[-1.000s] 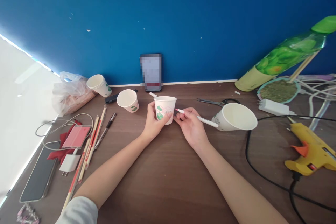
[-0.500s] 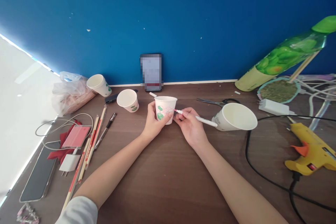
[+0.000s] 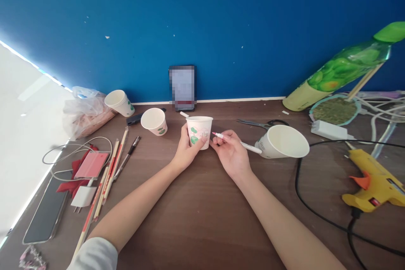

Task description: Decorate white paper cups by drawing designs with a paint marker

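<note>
A white paper cup [image 3: 199, 130] with green leaf prints stands upright on the brown table [image 3: 202, 202] in the middle. My left hand [image 3: 186, 148] is wrapped round its left side. My right hand [image 3: 230, 152] pinches a white marker with a pink tip [image 3: 236, 141]. The tip points at the cup's right wall and sits just off it. A small white cap [image 3: 184, 114] lies right behind the cup.
A large cup [image 3: 282, 141] lies on its side to the right, scissors [image 3: 261, 123] behind it. Far right: yellow glue gun [image 3: 375, 182], black cable [image 3: 316, 211], green bottle [image 3: 341, 69]. Left: cups [image 3: 154, 120], chopsticks and pen [image 3: 110, 168], phone [image 3: 46, 213], charger [image 3: 82, 197], plastic bag [image 3: 84, 112]. A tablet [image 3: 182, 87] leans on the blue wall.
The pink marker tip has drawn back a little to the right, away from the cup's wall. My left hand and the cup have stayed put.
</note>
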`<state>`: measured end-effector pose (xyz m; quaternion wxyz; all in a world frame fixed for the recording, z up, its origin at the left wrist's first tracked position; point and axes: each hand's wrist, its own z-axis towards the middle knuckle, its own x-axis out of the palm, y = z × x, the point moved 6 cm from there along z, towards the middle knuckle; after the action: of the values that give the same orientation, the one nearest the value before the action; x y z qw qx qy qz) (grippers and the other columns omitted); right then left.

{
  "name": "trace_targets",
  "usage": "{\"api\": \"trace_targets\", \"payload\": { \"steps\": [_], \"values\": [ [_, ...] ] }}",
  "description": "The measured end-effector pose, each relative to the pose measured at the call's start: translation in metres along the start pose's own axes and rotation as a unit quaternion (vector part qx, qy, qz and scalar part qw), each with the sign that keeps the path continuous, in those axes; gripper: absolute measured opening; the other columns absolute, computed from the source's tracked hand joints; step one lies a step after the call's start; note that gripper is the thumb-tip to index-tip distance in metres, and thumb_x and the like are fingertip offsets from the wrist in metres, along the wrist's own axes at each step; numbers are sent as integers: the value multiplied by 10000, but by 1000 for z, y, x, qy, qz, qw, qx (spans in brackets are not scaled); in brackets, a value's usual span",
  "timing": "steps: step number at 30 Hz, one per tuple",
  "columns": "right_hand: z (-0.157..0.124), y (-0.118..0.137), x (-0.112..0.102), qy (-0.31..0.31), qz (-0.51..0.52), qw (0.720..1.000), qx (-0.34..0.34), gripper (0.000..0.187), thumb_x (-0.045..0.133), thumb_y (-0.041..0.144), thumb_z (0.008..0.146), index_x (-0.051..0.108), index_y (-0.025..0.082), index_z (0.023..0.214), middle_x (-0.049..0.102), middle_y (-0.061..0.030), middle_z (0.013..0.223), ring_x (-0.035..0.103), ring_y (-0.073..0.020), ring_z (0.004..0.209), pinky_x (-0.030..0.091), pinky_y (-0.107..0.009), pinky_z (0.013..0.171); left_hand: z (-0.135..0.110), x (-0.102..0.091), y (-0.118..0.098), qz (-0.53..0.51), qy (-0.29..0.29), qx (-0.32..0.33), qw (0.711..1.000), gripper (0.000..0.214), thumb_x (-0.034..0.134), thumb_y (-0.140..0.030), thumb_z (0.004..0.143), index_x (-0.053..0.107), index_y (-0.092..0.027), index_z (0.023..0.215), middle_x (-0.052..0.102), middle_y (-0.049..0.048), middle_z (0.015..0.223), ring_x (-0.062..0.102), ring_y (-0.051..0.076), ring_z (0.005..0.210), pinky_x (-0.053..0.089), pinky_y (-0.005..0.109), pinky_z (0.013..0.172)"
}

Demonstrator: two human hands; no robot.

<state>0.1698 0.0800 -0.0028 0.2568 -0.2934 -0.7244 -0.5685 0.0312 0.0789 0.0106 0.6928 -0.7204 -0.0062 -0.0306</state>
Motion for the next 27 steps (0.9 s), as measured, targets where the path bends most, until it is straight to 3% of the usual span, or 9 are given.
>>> {"api": "trace_targets", "payload": {
  "steps": [13,27],
  "values": [
    [-2,2,6,25,-61,997,-44,80,702,231,691,629,241,659,609,44,571,589,-133,659,512,-340,777,0,2,-1,26,-4,23,999,684,725,-459,746,332,-233,1258,498,105,1289,553,222,1123,463,354,945],
    [-2,3,4,1,-29,999,-29,88,685,197,670,613,225,626,575,50,540,554,-108,621,496,-286,723,1,2,0,26,-5,36,999,713,728,-469,733,318,-226,1264,483,125,1319,544,236,1166,451,356,965]
  ]
}}
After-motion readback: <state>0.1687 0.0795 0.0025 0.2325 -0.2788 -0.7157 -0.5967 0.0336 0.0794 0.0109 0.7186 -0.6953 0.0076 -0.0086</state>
